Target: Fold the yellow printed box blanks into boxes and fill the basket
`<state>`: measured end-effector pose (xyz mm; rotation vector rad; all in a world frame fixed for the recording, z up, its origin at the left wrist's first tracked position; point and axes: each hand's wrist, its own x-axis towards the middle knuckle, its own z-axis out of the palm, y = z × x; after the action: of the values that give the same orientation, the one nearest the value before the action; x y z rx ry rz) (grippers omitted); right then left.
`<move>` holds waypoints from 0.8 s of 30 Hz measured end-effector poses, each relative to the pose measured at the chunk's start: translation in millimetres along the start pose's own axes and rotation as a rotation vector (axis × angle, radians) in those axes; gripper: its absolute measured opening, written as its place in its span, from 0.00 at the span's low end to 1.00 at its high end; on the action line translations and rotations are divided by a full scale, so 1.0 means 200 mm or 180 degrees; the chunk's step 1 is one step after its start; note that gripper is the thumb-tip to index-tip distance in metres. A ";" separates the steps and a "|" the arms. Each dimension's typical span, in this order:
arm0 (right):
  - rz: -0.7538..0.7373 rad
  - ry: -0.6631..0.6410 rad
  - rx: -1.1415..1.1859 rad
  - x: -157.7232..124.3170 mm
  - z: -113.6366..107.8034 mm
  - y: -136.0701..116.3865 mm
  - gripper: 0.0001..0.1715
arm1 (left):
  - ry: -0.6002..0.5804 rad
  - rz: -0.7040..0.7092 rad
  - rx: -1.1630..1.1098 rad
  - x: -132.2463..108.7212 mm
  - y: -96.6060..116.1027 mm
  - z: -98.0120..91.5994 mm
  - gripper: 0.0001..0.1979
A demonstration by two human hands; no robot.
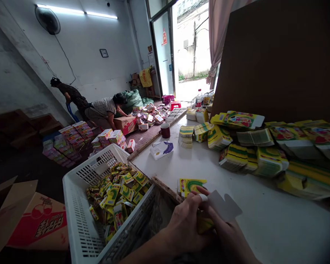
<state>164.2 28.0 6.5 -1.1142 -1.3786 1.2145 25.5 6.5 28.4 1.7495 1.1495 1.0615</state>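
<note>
Both hands meet low at the near edge of the white tabletop [266, 223]. The left hand [185, 223] and right hand [229, 236] are clenched around one flat yellow-and-green printed card carton blank [206, 223], fingers curled over its edges. Its pale grey unprinted flap [224, 206] sticks out just past the fingertips. The carton blank sits between the two palms and looks lifted slightly off the table, probably so that both faces can be reached at once.

Just beyond the fingertips lies a second yellow-and-green printed blank [191, 184], flat on the table and within easy reach. Farther out from the right fingers, many bundled stacks of flat yellow-and-green card blanks [236, 157] are spread in front of a tall brown cardboard sheet [277, 55].

Beside the left fingers, below table level, stands a white slotted plastic crate [74, 209]. It is partly filled with a loose heap of small yellow-and-green made-up cartons [117, 190], and it sits close enough for a short drop from the hand. Left of the crate lies a red-and-white printed cardboard box [41, 223].

Well beyond the fingers stand a dark red mug [165, 130] and a white-and-blue soft packet [161, 149]. On the floor far off, two people bend over colourful boxes [71, 137]
</note>
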 end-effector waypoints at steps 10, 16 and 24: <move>-0.1618 -0.0483 -0.1394 -0.02 -0.03 0.19 0.31 | -0.0109 -0.0117 0.0057 0.03 -0.12 0.04 0.24; -0.1658 -0.0132 -0.1616 0.03 -0.12 0.21 0.32 | 0.0092 -0.0272 0.1132 0.06 -0.13 -0.02 0.33; -0.1768 -0.0566 -0.1887 0.06 -0.17 0.16 0.16 | -0.0080 -0.0513 0.1450 0.07 -0.08 -0.10 0.32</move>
<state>198.6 46.4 -23.5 -0.9128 -2.0928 0.5164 6.6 26.3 24.1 1.9610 1.5785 0.7141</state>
